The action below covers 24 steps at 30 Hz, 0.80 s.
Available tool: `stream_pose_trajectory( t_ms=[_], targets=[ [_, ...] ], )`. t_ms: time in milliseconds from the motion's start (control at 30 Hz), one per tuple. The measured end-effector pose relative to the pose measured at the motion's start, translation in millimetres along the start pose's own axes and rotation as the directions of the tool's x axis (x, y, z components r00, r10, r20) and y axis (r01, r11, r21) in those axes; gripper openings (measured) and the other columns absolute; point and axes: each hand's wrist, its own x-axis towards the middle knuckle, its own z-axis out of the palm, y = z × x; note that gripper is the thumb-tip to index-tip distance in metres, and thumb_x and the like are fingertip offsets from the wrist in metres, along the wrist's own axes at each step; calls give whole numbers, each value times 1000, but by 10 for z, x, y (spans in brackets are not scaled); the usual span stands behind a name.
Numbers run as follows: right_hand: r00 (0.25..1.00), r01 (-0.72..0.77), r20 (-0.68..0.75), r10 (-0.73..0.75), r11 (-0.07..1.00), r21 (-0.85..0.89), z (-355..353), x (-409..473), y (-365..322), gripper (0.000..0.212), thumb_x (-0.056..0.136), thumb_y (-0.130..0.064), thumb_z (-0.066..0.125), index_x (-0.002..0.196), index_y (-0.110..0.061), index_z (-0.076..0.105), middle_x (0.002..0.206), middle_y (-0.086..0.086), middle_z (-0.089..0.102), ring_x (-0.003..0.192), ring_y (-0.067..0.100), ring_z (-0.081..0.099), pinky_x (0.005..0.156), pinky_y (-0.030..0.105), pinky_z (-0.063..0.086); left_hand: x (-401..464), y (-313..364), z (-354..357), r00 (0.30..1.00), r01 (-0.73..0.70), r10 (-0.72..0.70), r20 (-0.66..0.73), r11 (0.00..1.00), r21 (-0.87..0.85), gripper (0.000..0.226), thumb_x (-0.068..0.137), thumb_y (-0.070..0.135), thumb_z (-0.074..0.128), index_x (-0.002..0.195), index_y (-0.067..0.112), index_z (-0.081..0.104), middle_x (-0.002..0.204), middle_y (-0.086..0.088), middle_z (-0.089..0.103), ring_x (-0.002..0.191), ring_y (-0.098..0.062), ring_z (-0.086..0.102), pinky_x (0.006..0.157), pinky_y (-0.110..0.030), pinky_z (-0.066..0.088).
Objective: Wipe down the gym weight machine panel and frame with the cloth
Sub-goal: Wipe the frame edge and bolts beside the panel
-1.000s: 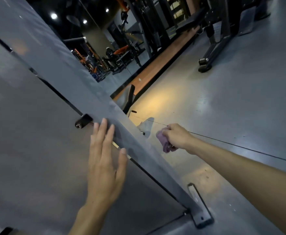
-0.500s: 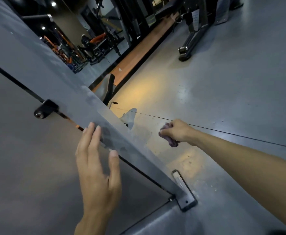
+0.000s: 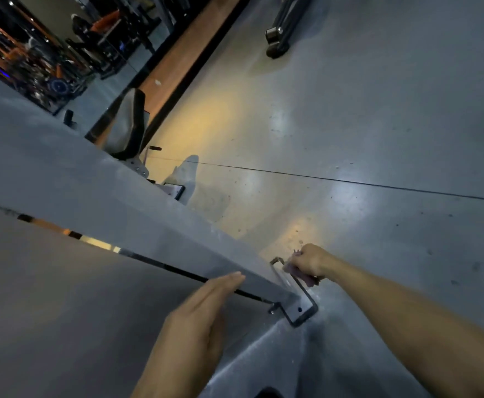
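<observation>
The right hand [image 3: 309,261] is curled tight around a small bunched purple cloth [image 3: 302,275], pressing it down at the foot of the grey metal frame post [image 3: 126,202] — right beside the flat grey base plate with a dark rim [image 3: 295,294] that sits on the polished grey concrete floor [image 3: 350,124]. Only scraps of the cloth show below and beside the knuckles. The left hand [image 3: 197,317] is flat, fingers straight and together, its fingertips [image 3: 235,277] reaching the dark gap between the frame post and the broad matte grey machine panel [image 3: 63,311]; whether the palm touches the panel I cannot tell. The panel fills the lower left, the post runs diagonally down to the base plate. Beyond the post stands a grey padded seat with a black edge [image 3: 129,124], and farther off a black machine leg with a round metal foot [image 3: 278,38] — both well apart from the hands.
</observation>
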Motion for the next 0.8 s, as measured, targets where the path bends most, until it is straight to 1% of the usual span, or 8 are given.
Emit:
stream_pose_trajectory(
  t_ms=[67, 100, 200, 267, 433, 567, 700, 800],
  targets=[
    [999, -4, -33, 4, 1000, -7, 103, 136, 139, 33, 99, -16, 56, 66, -13, 60, 68, 3, 62, 80, 30, 67, 62, 28, 52, -6, -55, 79, 999, -2, 2, 42, 1000, 9, 64, 84, 1, 56, 136, 38, 60, 141, 27, 56, 127, 6, 56, 101, -13, 44],
    [999, 3, -52, -3, 1000, -12, 146, 198, 188, 33, 103, -19, 53, 72, -13, 61, 75, 2, 64, 82, 27, 66, 62, 27, 50, -10, -77, 111, 998, 1, -2, 61, 1000, 14, 66, 82, 2, 55, 137, 39, 58, 141, 27, 56, 126, 5, 57, 100, -13, 44],
    [992, 28, -122, -32, 999, -36, 278, 349, 288, 25, 107, -27, 47, 98, -16, 67, 111, 9, 72, 96, 27, 64, 84, 30, 52, -12, -154, 181, 996, 23, -22, 85, 1000, -6, 69, 81, 2, 55, 137, 41, 55, 141, 27, 57, 126, 5, 57, 101, -11, 43],
    [984, 52, -166, -61, 997, -61, 368, 426, 307, 26, 107, -30, 45, 111, -14, 66, 119, 12, 71, 103, 29, 65, 92, 35, 51, 1, -196, 207, 997, 43, -42, 64, 999, -17, 65, 81, 1, 57, 135, 38, 61, 139, 24, 60, 127, 6, 56, 104, -10, 40],
    [984, 111, -122, -132, 980, -166, 582, 543, 347, 34, 107, -37, 40, 123, -13, 59, 115, 16, 70, 99, 31, 66, 89, 39, 53, 23, -272, 244, 999, 38, -38, 18, 999, -31, 55, 86, 2, 56, 134, 28, 66, 139, 16, 62, 129, 0, 57, 107, -15, 41],
    [981, 142, -124, -152, 986, -90, 734, 541, 371, 34, 109, -38, 37, 121, -12, 55, 109, 13, 70, 96, 30, 67, 89, 44, 55, 21, -294, 239, 999, 35, -35, 16, 999, -15, 48, 93, 17, 44, 136, 28, 63, 142, 15, 59, 129, -5, 58, 109, -12, 38],
    [955, 221, -203, -215, 975, 5, 776, 411, 250, 25, 109, -34, 41, 106, -15, 57, 91, 4, 69, 83, 20, 62, 66, 30, 44, 5, -293, 234, 999, 31, -31, 19, 1000, 1, 48, 94, 16, 44, 136, 26, 65, 143, 15, 59, 130, -3, 56, 109, -12, 38],
    [925, 306, -247, -288, 951, 37, 779, 310, 126, 23, 107, -34, 43, 99, -16, 56, 87, 3, 67, 81, 21, 61, 67, 33, 41, -19, -301, 229, 999, 31, -31, 32, 999, 17, 47, 94, 15, 43, 135, 25, 65, 144, 16, 58, 131, -2, 56, 108, -15, 41]
  ],
)
